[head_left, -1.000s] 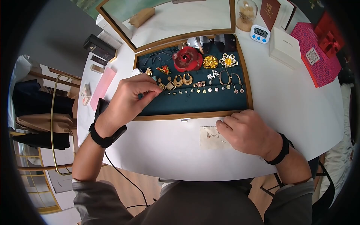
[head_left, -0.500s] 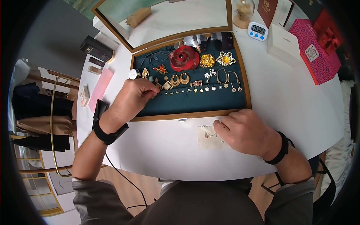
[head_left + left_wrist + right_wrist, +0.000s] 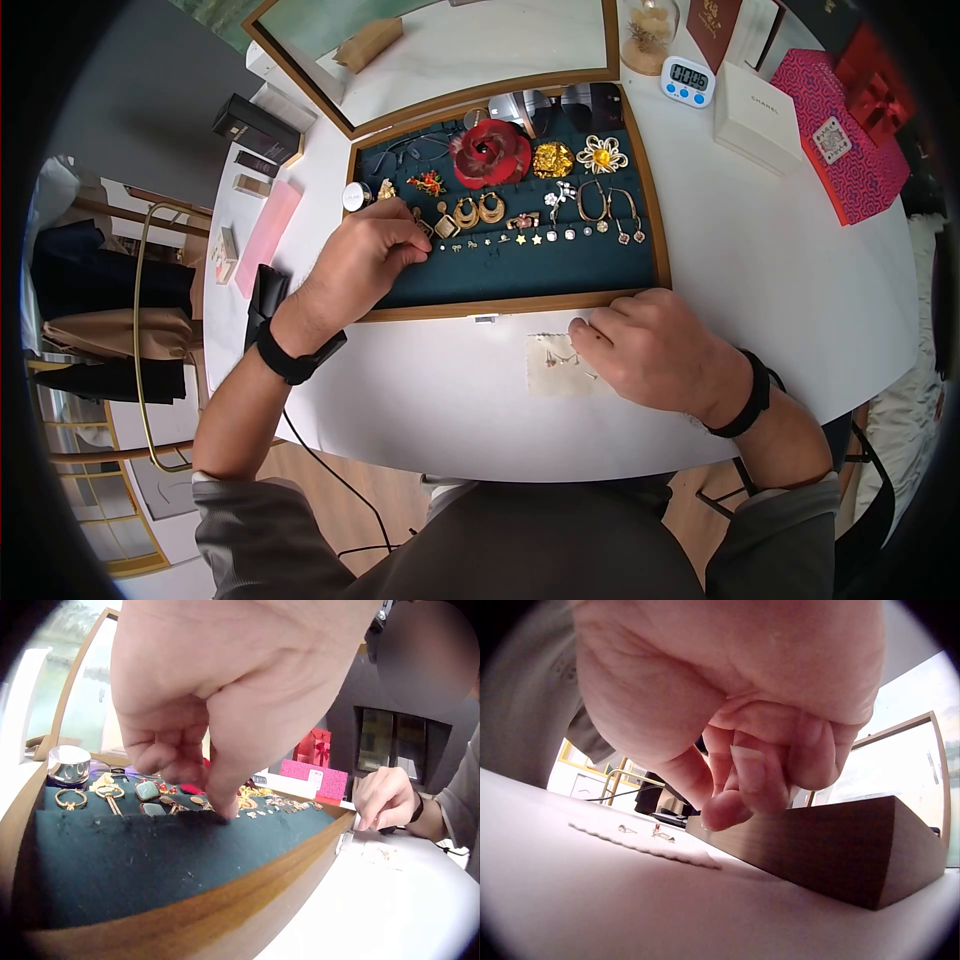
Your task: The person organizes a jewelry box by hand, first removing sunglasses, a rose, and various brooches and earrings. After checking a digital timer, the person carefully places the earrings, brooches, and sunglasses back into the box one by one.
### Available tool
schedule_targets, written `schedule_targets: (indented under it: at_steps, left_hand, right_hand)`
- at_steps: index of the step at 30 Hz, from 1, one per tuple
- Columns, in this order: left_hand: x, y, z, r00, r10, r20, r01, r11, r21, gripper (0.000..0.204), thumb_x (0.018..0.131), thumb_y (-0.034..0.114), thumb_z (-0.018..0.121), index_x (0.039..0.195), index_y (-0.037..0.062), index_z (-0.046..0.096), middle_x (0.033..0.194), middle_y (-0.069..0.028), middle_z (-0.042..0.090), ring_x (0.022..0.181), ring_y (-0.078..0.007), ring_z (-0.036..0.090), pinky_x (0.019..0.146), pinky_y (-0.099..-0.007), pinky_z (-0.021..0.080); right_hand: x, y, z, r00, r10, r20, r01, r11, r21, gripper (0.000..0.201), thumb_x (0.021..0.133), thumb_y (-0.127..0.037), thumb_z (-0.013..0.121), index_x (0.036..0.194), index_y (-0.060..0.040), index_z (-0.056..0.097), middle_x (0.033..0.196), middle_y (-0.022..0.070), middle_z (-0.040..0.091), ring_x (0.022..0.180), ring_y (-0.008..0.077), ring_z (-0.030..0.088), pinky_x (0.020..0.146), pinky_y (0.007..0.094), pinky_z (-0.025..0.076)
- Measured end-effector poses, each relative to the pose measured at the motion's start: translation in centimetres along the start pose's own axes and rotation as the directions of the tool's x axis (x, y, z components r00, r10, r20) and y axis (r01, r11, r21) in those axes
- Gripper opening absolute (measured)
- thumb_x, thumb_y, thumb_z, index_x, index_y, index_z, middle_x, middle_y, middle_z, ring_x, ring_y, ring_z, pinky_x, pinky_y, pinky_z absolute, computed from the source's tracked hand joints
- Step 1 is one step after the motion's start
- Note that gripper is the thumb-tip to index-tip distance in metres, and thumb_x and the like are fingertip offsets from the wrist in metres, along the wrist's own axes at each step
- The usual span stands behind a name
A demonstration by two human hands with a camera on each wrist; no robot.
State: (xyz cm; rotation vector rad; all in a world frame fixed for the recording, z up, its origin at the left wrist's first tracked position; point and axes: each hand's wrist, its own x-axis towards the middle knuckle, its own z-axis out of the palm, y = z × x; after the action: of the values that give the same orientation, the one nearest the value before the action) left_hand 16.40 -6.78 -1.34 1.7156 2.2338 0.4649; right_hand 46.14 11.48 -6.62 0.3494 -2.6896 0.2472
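My left hand (image 3: 365,258) is over the left part of the wooden jewelry box (image 3: 510,303), its thumb and index fingertips pinched at the left end of a row of small stud earrings (image 3: 488,242). In the left wrist view those fingertips meet the dark green padding (image 3: 142,855). What they pinch is hidden, a tiny piece at most. Square drop earrings (image 3: 447,227) and gold hoop earrings (image 3: 491,209) lie just beyond. By the box's front right corner my right hand (image 3: 655,350) rests with loosely curled fingers, nothing visible in them. It partly covers a pale scalloped card (image 3: 543,382) bearing several small earrings.
The box's mirrored lid (image 3: 480,50) stands raised. Inside are a red flower (image 3: 490,153), brooches and sunglasses (image 3: 590,105). A timer (image 3: 688,82), a white box (image 3: 757,118) and a patterned pink box (image 3: 835,140) stand right. Small boxes and a pink strip (image 3: 268,240) are left.
My left hand's thumb and index have closed together and moved slightly down at the stud row. The right hand has kept its place. The head view has shifted a little.
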Motion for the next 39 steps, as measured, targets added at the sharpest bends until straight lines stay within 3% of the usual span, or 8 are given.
schedule_targets:
  at_steps: [11,24,26,30,36,39]
  left_hand:
    - [0.3,0.1,0.1,0.998,-0.063,0.023,0.064,0.997,-0.044,0.009,0.088,0.001,0.083,0.094,-0.0003,0.077,0.096,-0.0105,0.073,0.091,-0.0303,0.074,0.081,-0.0392,0.06]
    - [0.3,0.0,-0.4,1.0,-0.011,-0.023,0.011,1.0,0.019,0.011,0.087,0.002,0.086,0.095,0.0002,0.077,0.096,-0.0109,0.074,0.086,-0.0299,0.074,0.078,-0.0391,0.06]
    - [0.1,-0.2,-0.8,0.998,-0.036,-0.042,0.034,0.998,-0.051,0.012,0.088,-0.005,0.085,0.097,-0.0035,0.077,0.094,-0.0091,0.071,0.082,-0.0189,0.071,0.072,-0.0312,0.057]
    - [-0.2,-0.4,-1.1,0.997,-0.055,-0.059,0.053,0.998,-0.03,0.01,0.09,-0.006,0.084,0.098,-0.0038,0.077,0.094,-0.0087,0.071,0.083,-0.0178,0.07,0.072,-0.0304,0.057]
    - [-0.7,0.7,-0.5,0.996,0.038,-0.076,-0.03,0.995,0.099,0.011,0.089,-0.008,0.082,0.097,-0.0038,0.076,0.094,-0.0124,0.071,0.081,-0.0246,0.072,0.072,-0.0337,0.058]
    - [-1.7,3.9,-0.5,0.971,0.223,-0.084,-0.214,0.971,0.108,0.009,0.087,-0.003,0.082,0.093,-0.0015,0.075,0.088,-0.0137,0.07,0.082,-0.0317,0.073,0.071,-0.0377,0.06]
  right_hand:
    - [0.2,0.0,-0.4,1.0,-0.002,0.027,0.002,1.0,0.004,0.008,0.081,-0.006,0.074,0.086,-0.0023,0.07,0.068,0.0045,0.062,0.062,0.0171,0.067,0.057,0.0313,0.054]
    - [0.1,0.0,-0.3,1.0,0.001,0.021,-0.001,1.0,-0.002,0.007,0.079,-0.006,0.074,0.083,-0.0028,0.069,0.067,0.004,0.061,0.06,0.0166,0.066,0.057,0.0312,0.053]
    - [0.0,0.0,-0.3,1.0,0.004,0.02,-0.004,1.0,0.001,0.007,0.079,-0.006,0.073,0.083,-0.0028,0.069,0.067,0.0039,0.06,0.06,0.0168,0.066,0.057,0.0315,0.054]
    - [0.1,0.0,-0.2,1.0,-0.005,0.022,0.005,1.0,0.005,0.007,0.079,-0.007,0.073,0.083,-0.0029,0.068,0.068,0.0044,0.061,0.062,0.0171,0.066,0.058,0.0318,0.053]
    - [0.2,-0.1,-0.3,1.0,0.016,0.018,-0.016,1.0,-0.007,0.007,0.078,-0.006,0.072,0.083,-0.0029,0.069,0.07,0.0048,0.062,0.064,0.0178,0.067,0.057,0.0321,0.054]
    - [0.1,0.1,-0.2,0.998,0.062,-0.022,-0.062,0.998,-0.005,0.008,0.078,-0.007,0.072,0.084,-0.003,0.069,0.07,0.0046,0.061,0.064,0.0183,0.067,0.057,0.0326,0.054]
